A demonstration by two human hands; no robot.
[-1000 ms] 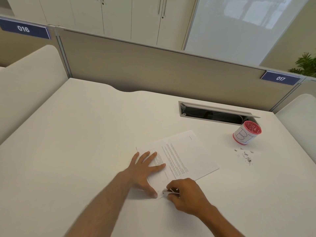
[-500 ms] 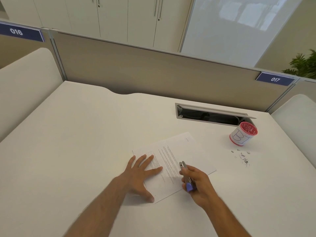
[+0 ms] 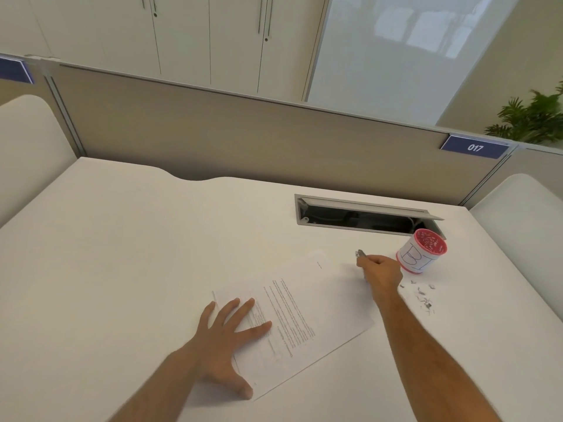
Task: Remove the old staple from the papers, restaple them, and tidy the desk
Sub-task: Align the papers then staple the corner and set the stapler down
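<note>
Red cup (image 3: 422, 251) sits by the cable tray (image 3: 365, 214), loose staple bits (image 3: 422, 298) just in front of it. Papers (image 3: 304, 318) lie flat on the tabletop (image 3: 122, 269), left of the cup; left hand (image 3: 225, 342) spread on them, right hand (image 3: 380, 274) pinching a small metal tool (image 3: 360, 254) beside the cup.

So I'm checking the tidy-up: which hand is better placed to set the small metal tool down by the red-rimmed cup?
The right hand. It already grips the small metal tool just beside the red-rimmed cup, while the left hand lies flat on the printed white papers.
</note>
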